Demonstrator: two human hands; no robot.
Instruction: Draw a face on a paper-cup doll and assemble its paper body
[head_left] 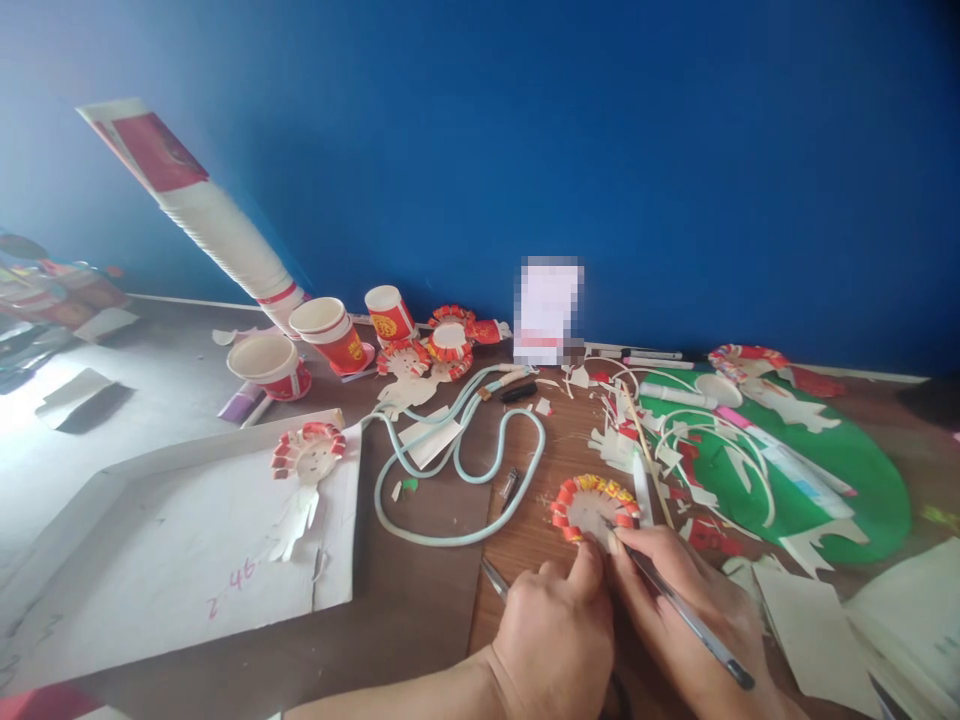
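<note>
Cut cup (pixel 589 508) part-hidden, pixelated sheet (pixel 546 305), apparently paper

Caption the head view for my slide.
Right hand holds a pen at a curl-rimmed paper disc, left hand at its edge; pale cord and paper cups beyond.

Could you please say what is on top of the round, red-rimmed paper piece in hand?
Over the round paper piece, a slim grey plastic pen slants from the right hand; the left hand covers the piece's near edge, hiding anything there.
</note>
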